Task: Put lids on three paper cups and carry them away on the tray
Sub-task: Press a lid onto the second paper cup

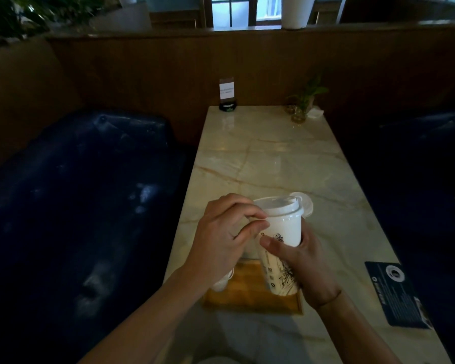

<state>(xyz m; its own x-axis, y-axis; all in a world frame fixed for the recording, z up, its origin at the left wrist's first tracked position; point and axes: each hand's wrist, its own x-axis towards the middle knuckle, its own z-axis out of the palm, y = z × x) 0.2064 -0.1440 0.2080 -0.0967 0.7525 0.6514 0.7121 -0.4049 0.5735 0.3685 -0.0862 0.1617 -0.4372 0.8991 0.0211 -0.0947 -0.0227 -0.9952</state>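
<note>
One cup [222, 282] shows only partly under the left hand [221, 243] on the tray [250, 292]. The right hand [302, 258] grips a lidded cup [283, 232]; left fingertips pinch its lid [277, 206]. Another lid [308, 206] peeks from behind.

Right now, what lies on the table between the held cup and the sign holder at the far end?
In the head view, only bare marble table lies between the paper cup and the sign holder.

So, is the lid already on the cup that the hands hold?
On: the white lid covers the rim of the paper cup. Whether it is pressed fully down, cannot tell.
</note>
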